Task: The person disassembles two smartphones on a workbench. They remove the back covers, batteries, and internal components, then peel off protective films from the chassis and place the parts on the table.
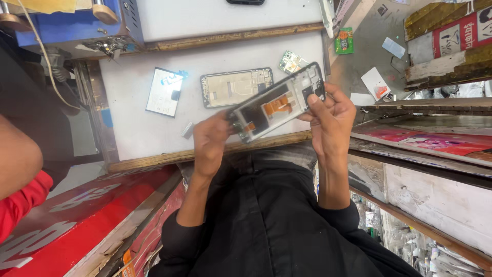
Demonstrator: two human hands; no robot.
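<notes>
Gripping an opened phone frame (pixel 279 105) at its two ends, the left hand (pixel 211 141) and right hand (pixel 330 120) are holding it tilted above the white worktop (pixel 133 131), where a second phone frame (pixel 236 87), a small green circuit board (pixel 291 61) and a white screen panel (pixel 164 92) are lying just beyond. Fingertips are hiding the frame's lower corner (its small parts are blurring together), while a green packet (pixel 344 41) and a white-and-orange card (pixel 375 84) are sitting on the grey floor to the right, and a red sleeve (pixel 20 202) is cutting in at the left edge.

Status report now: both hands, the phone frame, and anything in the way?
Left hand and right hand both grip the opened phone frame, raised above the white worktable. Second frame lies flat beyond. Nothing blocking.
</notes>
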